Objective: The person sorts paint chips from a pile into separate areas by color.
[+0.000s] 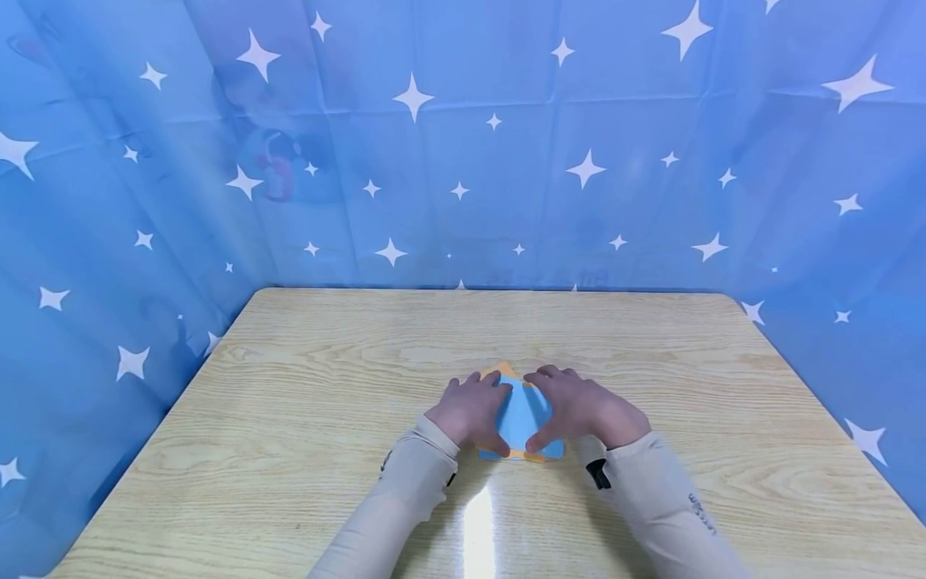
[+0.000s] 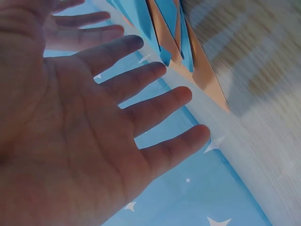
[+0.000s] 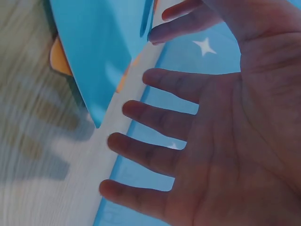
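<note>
Left hand: the person's bare left hand (image 1: pixel 473 412) arches over the left side of the pile; fingers straight and spread in the left wrist view, clamped on nothing.
Right hand: the bare right hand (image 1: pixel 587 406) mirrors it on the right side; fingers likewise straight and apart, palm bare in the right wrist view.
Thumbs: both near the pile's near edge, pointing inward, a gap between them; cannot tell if they touch it.
Pile: overlapping flat, thin sky-blue and orange pieces (image 1: pixel 522 418), lying between the hands, around mid-table from side to side.
Pile edges: orange shows at the far and near ends; layered blue and orange points (image 2: pixel 186 54) in the left wrist view; a rounded orange tab (image 3: pixel 59 57) juts from under blue in the right.
Sleeves: long, pale, off-white left sleeve (image 1: pixel 401 494) and right sleeve (image 1: pixel 658 498); dark lettering on the right, black patch (image 1: pixel 598 474) by its cuff.
Tabletop: pale wood-grain tabletop (image 1: pixel 325 418), rounded far corners; white glare strip (image 1: pixel 478 531) between the forearms.
Backdrop: blue fabric curtain (image 1: pixel 448 153) with white four-pointed stars, behind and to both sides.
</note>
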Available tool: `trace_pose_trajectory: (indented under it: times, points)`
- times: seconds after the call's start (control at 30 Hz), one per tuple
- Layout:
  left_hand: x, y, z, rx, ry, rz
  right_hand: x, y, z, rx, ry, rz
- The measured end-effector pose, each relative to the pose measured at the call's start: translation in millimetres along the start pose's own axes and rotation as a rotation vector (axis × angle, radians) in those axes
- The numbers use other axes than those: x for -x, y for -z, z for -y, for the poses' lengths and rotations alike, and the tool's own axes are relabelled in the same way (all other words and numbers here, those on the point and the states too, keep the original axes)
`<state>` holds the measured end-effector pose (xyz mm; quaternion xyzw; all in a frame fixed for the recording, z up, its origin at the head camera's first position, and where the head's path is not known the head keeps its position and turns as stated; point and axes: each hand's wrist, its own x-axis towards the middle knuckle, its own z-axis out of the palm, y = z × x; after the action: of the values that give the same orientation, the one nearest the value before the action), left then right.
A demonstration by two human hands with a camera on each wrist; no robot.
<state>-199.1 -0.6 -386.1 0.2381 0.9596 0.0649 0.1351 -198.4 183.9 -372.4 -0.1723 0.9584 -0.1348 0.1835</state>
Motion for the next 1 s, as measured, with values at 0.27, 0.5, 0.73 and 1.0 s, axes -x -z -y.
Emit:
trace_pose_trajectory:
  times: [0.27, 0.5, 0.73, 1.0]
  points:
    - [1.4, 0.7, -0.9, -0.029, -0.008, -0.002, 0, -6, 7, 0.032, -0.035, 0.023]
    - [1.9, 1.5, -2.5, -0.033, -0.003, 0.001, 1, -8, 13, 0.075, -0.036, 0.030]
    - [1.7, 1.8, -2.6, -0.062, -0.008, -0.011, 1, -9, 16, 0.124, -0.011, 0.016]
    - [1.9, 1.0, -0.7, -0.022, -0.012, -0.013, 2, -8, 16, 0.072, 0.012, -0.001]
